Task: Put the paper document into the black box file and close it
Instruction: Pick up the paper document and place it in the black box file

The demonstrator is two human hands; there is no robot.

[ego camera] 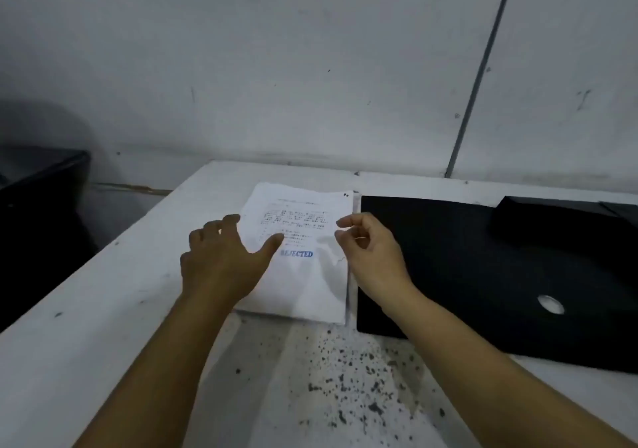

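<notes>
The left hand [221, 261] is spread wide over the left edge of the paper document [303, 275] on the white table [86, 327]. The right hand [371, 251] has curled fingers at the paper's right edge; whether it pinches is unclear. The black box file [483, 285] lies flat just right, cut off by the picture's edge.

Bare workrm/storerm – scuffed grey wall [310, 68], paint-flecked white table [103, 327].

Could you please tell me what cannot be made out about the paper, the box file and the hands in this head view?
- Paper document: body text too small and blurred; only the blue REJECTED stamp reads.
- Black box file: right part cut off by the frame edge; too dark to tell whether it lies open.
- Left hand and right hand: whether either touches the paper cannot be told.
</notes>
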